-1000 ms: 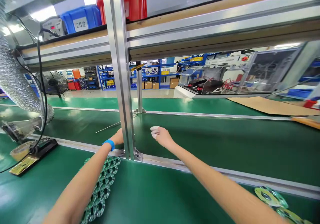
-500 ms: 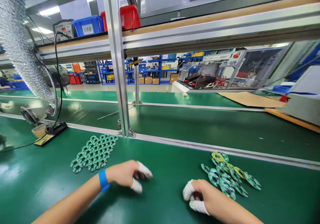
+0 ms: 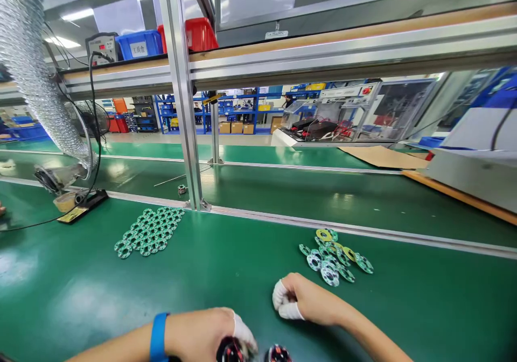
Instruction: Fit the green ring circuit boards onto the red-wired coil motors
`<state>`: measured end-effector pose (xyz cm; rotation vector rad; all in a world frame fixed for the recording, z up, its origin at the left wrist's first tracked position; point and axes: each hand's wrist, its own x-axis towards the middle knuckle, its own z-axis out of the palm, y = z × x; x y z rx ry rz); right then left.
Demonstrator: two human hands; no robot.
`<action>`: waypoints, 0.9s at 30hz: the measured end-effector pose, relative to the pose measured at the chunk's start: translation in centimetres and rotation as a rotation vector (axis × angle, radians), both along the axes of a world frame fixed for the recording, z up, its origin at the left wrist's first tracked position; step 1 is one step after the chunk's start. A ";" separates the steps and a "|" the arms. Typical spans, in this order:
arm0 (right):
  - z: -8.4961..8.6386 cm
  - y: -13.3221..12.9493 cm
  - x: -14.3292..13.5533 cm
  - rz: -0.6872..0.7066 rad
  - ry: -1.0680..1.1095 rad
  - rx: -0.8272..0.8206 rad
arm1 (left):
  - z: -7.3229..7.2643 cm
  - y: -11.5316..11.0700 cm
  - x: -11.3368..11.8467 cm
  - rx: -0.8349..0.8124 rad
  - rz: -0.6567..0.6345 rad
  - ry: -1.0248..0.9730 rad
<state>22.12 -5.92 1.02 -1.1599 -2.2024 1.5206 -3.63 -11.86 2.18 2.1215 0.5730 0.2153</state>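
Low in the view my left hand (image 3: 205,332), with white finger covers and a blue wristband (image 3: 160,336), is closed around a dark round motor stator (image 3: 231,349) with reddish windings. Another such part (image 3: 278,353) lies just right of it, cut off by the bottom edge. My right hand (image 3: 301,300), also in white finger covers, hangs curled over the green bench; its fingertips are pressed together, and whatever they hold is hidden. Beyond it lies a loose heap of ring-shaped circuit boards (image 3: 329,265), some yellow. To the left, joined green ring boards (image 3: 149,232) lie flat in rows.
An aluminium post (image 3: 183,109) rises from the bench's rear rail. At left are a silver duct hose (image 3: 60,98), a black soldering iron stand (image 3: 86,206) and a cable. Red and blue bins (image 3: 139,44) sit on the shelf. Another person's hand (image 3: 2,209) shows at the left edge.
My left hand has come down toward the bottom edge and closed on the stator. My right hand has shifted slightly left and up, still curled. The view has turned, bringing the dark parts into sight.
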 end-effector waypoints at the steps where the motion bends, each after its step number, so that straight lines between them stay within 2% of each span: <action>1: -0.4 0.2 -0.1 -0.042 0.032 0.005 | 0.1 0.4 -0.4 -0.062 0.055 0.000; 4: -1.9 0.9 -1.0 -0.252 0.137 0.061 | 0.2 3.1 -0.6 -0.194 0.279 -0.015; 6: -2.8 1.6 -1.6 -0.389 0.185 0.107 | -0.3 5.5 0.5 -0.151 0.390 -0.058; 8: -3.4 2.1 -1.9 -0.480 0.218 0.129 | -1.4 7.6 2.5 -0.115 0.437 -0.123; 11: -3.5 2.2 -1.6 -0.529 0.228 0.127 | -3.1 9.6 5.4 -0.178 0.428 -0.250; 13: -3.2 2.0 -1.1 -0.528 0.218 0.119 | -3.9 10.0 6.4 -0.178 0.433 -0.299; 15: -2.8 1.7 -0.8 -0.505 0.202 0.104 | -4.0 9.9 6.7 -0.094 0.478 -0.285; 18: -2.8 1.8 -0.4 -0.434 0.164 0.059 | -3.5 9.2 6.5 0.025 0.558 -0.173; 21: -3.0 2.3 0.1 -0.434 0.118 0.060 | -2.9 8.8 6.4 -0.010 0.577 -0.097; 25: -2.5 2.1 0.5 -0.536 0.102 0.233 | -2.8 9.0 6.5 -0.081 0.558 -0.155; 27: -1.8 1.5 0.0 -0.467 0.072 0.411 | -2.8 9.2 6.4 -0.111 0.531 -0.196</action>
